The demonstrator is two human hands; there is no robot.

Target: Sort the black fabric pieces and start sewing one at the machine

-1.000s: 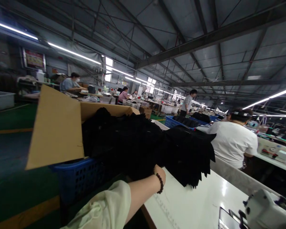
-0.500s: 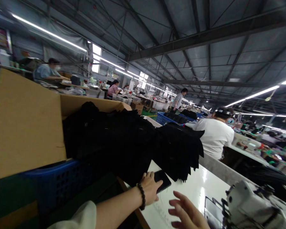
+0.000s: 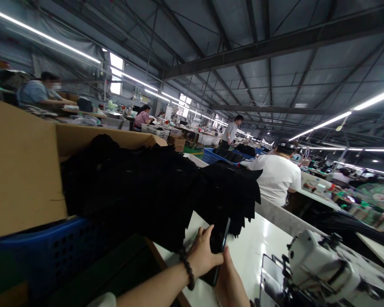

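Note:
A black smartphone (image 3: 216, 244) is tilted up on edge above the white table. My left hand (image 3: 202, 252), with a dark bead bracelet at the wrist, grips its left side, thumb across the lower part. On the other side my right hand (image 3: 229, 279) is closed against the phone's edge, its thumb pointing up; its fingers are partly hidden behind the phone. Just beyond both hands lies a large pile of black fabric pieces (image 3: 160, 183), spilling from a cardboard box (image 3: 22, 170) onto the table (image 3: 249, 251).
A white sewing machine (image 3: 323, 264) stands at my right. Below the box is a blue plastic basket (image 3: 48, 251). A person in a white shirt (image 3: 277, 177) sits ahead, and another person (image 3: 232, 131) stands farther off beside a blue crate (image 3: 211, 156).
The phone has come up from the table and tipped on edge in my left hand. My right hand has moved left and closed on it. The view has shifted slightly right.

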